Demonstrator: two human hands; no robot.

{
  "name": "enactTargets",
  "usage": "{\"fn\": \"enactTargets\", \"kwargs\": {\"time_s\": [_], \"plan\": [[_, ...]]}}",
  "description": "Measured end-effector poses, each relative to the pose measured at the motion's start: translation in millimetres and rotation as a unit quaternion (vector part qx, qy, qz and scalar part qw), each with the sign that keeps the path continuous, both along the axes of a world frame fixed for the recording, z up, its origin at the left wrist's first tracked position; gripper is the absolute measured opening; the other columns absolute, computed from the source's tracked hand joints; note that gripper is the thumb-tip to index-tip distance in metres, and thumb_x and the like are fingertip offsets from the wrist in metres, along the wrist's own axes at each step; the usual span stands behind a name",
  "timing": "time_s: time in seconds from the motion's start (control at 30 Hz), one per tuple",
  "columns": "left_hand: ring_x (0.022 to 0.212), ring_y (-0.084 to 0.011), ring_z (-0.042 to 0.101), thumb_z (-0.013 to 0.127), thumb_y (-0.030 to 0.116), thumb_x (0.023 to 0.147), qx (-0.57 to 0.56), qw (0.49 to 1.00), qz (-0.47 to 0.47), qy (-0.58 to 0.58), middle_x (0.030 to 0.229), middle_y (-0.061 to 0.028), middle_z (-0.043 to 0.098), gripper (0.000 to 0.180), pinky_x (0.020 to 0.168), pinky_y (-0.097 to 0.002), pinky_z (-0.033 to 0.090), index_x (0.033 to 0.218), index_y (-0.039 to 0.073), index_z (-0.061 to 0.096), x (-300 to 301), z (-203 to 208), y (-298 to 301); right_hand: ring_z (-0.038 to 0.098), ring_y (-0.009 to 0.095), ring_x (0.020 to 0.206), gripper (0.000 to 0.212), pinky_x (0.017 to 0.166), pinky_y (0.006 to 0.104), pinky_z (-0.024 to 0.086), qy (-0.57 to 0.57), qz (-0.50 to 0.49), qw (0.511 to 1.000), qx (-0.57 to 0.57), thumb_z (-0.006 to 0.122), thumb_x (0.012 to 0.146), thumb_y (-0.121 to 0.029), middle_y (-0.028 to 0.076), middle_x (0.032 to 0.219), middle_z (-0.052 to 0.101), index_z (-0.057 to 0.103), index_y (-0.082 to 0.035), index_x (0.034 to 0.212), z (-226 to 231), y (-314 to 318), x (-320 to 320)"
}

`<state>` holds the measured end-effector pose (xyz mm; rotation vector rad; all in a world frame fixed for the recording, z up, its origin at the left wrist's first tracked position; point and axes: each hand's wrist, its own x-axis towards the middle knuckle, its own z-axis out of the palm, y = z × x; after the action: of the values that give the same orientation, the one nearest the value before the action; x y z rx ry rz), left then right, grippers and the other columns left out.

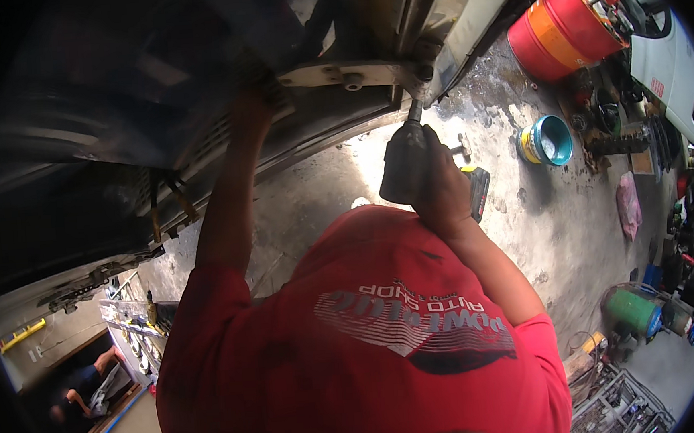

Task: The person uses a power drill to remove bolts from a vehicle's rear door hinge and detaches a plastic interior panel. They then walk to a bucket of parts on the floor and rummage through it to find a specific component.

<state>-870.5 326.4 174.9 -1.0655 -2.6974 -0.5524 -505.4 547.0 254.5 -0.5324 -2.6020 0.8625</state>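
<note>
My right hand is wrapped round the grip of a dark cordless impact wrench. Its battery, black with a yellow edge, sticks out beside my wrist. The tool's narrow nose points up and meets the right end of a pale metal bracket under a dark vehicle panel; the fastener there is too small to make out. My left hand reaches up into shadow against the panel, beside a slotted grille. Its fingers are lost in the dark.
A hammer lies on the stained concrete floor near the tool. Farther right are a blue bucket, a red drum, a pink cloth and a green tank. Another person is at lower left.
</note>
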Motion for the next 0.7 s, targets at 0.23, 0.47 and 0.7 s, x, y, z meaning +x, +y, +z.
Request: {"fn": "enactTargets", "kwargs": {"time_s": [0.23, 0.47, 0.7], "plan": [[0.106, -0.0368, 0.071, 0.081, 0.03, 0.086, 0.007, 0.994, -0.015, -0.112, 0.114, -0.0207, 0.073, 0.052, 0.094, -0.0444, 0.055, 0.126, -0.001, 0.067, 70.1, 79.2, 24.4, 0.069, 0.039, 0.086, 0.086, 0.072, 0.0488, 0.056, -0.015, 0.012, 0.999, 0.034, 0.073, 0.079, -0.011, 0.016, 0.106, 0.063, 0.039, -0.012, 0.158, -34.2, 12.5, -2.8], [0.107, -0.0258, 0.067, 0.078, 0.026, 0.09, -0.012, 0.97, 0.008, -0.241, 0.127, -0.0148, 0.068, 0.06, 0.094, -0.0394, 0.052, 0.138, -0.005, 0.057, 39.9, 93.1, 27.2, 0.069, 0.033, 0.083, 0.079, 0.074, 0.0453, 0.056, 0.047, 0.008, 0.998, 0.046, 0.068, 0.083, -0.013, 0.015, 0.103, 0.062, 0.041, -0.013, 0.158, -73.3, 18.6, -24.0], [0.09, -0.0204, 0.072, 0.08, 0.029, 0.091, 0.076, 0.947, 0.038, -0.31, 0.113, -0.0119, 0.07, 0.053, 0.077, -0.0347, 0.056, 0.128, -0.004, 0.064, 105.5, 139.4, 30.4, 0.07, 0.032, 0.086, 0.078, 0.075, 0.0433, 0.056, 0.094, -0.033, 0.995, 0.002, 0.066, 0.084, -0.014, 0.015, 0.106, 0.062, 0.041, -0.012, 0.158, -96.7, 13.7, -41.9]]}}
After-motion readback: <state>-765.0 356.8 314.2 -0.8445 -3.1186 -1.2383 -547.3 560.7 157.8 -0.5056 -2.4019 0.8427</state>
